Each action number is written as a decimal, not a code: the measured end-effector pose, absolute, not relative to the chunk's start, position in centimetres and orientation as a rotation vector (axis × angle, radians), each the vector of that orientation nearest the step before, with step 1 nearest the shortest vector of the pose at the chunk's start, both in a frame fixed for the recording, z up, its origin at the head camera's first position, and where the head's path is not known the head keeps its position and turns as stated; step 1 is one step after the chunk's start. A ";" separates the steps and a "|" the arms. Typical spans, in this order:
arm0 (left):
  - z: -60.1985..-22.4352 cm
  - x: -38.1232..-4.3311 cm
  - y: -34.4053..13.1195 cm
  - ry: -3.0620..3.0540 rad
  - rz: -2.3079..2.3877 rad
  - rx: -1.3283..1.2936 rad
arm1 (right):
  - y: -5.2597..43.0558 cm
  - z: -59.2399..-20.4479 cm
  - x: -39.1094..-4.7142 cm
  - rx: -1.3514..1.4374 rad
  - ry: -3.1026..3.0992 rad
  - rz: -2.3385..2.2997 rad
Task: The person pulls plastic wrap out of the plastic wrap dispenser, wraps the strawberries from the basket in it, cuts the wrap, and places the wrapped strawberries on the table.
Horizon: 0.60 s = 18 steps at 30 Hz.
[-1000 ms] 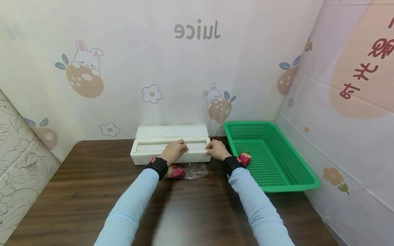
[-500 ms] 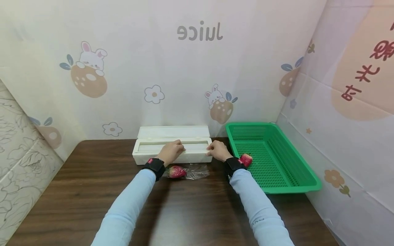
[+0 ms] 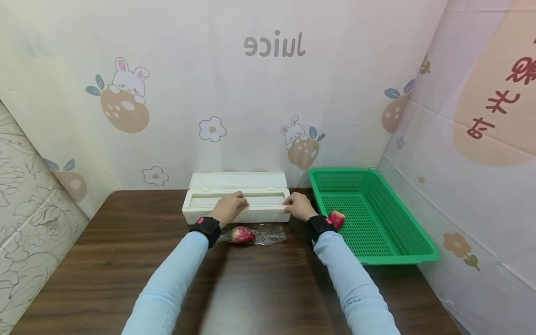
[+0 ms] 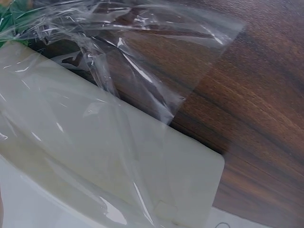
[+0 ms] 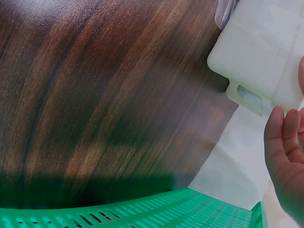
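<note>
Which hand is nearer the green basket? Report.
Right. The right hand is beside the green basket, at the right end of the white box; the left hand is farther, near its middle.

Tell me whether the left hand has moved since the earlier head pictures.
Yes. Judged against the white box in the head view, the left hand has shifted slightly left, toward the box's left end.
</note>
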<state>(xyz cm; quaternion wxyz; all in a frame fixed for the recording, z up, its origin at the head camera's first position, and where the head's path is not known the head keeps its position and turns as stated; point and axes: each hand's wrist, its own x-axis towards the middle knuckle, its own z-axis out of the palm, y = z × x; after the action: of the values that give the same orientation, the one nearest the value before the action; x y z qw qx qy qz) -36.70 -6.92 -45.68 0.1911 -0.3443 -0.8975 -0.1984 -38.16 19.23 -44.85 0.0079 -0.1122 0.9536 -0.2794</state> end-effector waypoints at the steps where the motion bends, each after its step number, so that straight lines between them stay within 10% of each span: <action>1: -45.7 -36.7 -6.9 -2.520 -0.556 -0.965 | 19.2 -44.9 -38.2 -0.344 2.977 -0.876; 18: -46.0 -37.2 -7.4 -2.567 -0.540 -0.936 | 19.2 -45.0 -38.3 -0.342 2.983 -0.881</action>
<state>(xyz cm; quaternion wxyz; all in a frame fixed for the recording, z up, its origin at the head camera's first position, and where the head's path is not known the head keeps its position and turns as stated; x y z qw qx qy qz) -37.22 -7.38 -46.03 0.1771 -0.3307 -0.9071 -0.1909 -38.26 19.23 -45.01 0.0064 -0.1095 0.9533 -0.2815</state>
